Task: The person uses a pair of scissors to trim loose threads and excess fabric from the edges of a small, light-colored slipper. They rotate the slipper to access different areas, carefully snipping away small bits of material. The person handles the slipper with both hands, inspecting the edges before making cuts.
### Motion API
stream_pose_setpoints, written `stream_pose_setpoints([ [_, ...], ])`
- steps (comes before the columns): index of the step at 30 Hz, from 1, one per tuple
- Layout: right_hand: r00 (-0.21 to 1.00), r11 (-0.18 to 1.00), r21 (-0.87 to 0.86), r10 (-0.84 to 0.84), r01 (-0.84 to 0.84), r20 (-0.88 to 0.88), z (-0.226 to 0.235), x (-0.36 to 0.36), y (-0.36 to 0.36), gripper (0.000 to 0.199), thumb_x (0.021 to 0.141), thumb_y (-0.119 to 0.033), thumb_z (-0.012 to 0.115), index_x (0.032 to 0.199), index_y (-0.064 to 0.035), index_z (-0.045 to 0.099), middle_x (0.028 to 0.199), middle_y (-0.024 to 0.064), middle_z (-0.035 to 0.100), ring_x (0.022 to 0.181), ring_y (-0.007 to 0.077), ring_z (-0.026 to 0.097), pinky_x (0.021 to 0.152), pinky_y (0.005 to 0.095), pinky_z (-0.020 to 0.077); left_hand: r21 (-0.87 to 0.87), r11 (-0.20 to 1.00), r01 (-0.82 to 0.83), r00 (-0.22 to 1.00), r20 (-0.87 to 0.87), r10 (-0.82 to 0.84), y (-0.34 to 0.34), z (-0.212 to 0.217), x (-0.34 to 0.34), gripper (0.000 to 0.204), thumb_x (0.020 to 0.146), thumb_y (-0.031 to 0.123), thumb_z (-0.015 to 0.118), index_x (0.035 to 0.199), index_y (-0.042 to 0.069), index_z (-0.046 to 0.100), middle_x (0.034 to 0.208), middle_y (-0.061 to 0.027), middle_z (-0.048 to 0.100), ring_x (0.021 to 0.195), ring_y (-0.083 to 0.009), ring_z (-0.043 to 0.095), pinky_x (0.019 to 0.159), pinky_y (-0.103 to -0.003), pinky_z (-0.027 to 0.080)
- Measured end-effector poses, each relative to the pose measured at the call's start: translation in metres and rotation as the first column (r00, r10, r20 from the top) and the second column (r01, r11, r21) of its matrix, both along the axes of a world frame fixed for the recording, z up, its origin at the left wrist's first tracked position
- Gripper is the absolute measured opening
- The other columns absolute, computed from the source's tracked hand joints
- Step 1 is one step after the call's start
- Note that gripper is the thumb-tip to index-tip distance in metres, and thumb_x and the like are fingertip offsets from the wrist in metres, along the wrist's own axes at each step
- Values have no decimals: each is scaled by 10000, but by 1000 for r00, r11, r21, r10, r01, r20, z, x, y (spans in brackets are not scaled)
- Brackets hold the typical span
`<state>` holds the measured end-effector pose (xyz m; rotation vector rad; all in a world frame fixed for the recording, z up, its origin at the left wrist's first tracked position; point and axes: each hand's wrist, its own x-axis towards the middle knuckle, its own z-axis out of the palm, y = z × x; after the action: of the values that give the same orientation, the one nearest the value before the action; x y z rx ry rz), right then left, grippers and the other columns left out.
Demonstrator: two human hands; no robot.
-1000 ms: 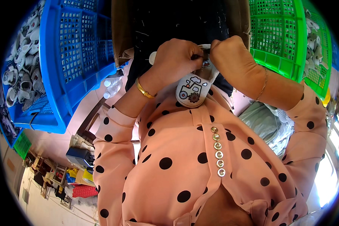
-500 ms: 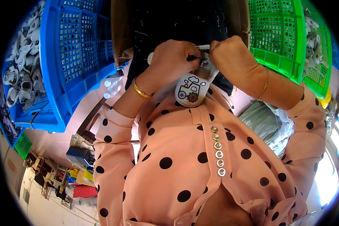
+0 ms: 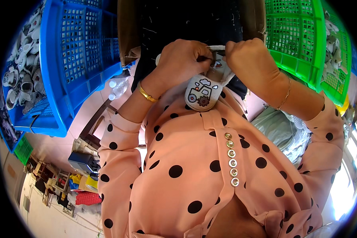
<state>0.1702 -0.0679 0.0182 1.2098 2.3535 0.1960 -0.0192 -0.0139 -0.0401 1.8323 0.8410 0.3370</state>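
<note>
Both hands pinch one small white baby shoe at chest height.
Left hand and right hand closed on its top edge; blue crate and green crate hold more white shoes.

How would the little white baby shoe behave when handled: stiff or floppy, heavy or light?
The baby shoe probably flexes; it looks like soft fabric. It seems light, hanging from the fingertips of the left hand and right hand. Unlikely to roll.
</note>
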Motion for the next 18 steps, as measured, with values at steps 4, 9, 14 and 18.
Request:
stream_pose_setpoints([
  [4, 1000, 1000, -13, -20, 20, 12, 0, 0, 0, 125, 692, -164, 688, 752, -76, 624, 618, -12, 502, 563, 147, 585, 518, 314, 346, 19, 1000, 11, 1000, 12, -12, 0, 1, 1, 181, 701, 199, 662, 803, 89, 763, 840, -40, 715, 688, -258, 664, 645, -324, 517],
  [9, 998, 998, -18, -55, 55, -21, -2, -2, 1, 114, 701, -168, 686, 743, -77, 634, 618, -7, 493, 561, 152, 588, 518, 313, 349, -79, 997, 24, 999, -31, -26, 2, 10, 2, 166, 742, 145, 658, 849, 51, 744, 856, -101, 709, 779, -246, 691, 693, -297, 520],
  [14, 996, 996, -37, -78, 77, -34, -5, -3, 2, 66, 710, -171, 684, 704, -106, 674, 674, 7, 515, 599, 163, 605, 515, 321, 357, -75, 996, 43, 999, -26, -45, 2, 13, 3, 169, 750, 116, 658, 877, 35, 734, 888, -129, 706, 718, -230, 693, 667, -279, 519],
  [18, 995, 993, -71, -97, 96, -21, -6, -4, 3, 38, 714, -165, 683, 689, -139, 695, 709, 15, 536, 625, 169, 615, 517, 321, 366, -64, 997, 42, 999, -31, -44, 2, 13, 4, 174, 745, 111, 661, 883, 35, 735, 893, -136, 706, 716, -233, 694, 664, -280, 521],
])
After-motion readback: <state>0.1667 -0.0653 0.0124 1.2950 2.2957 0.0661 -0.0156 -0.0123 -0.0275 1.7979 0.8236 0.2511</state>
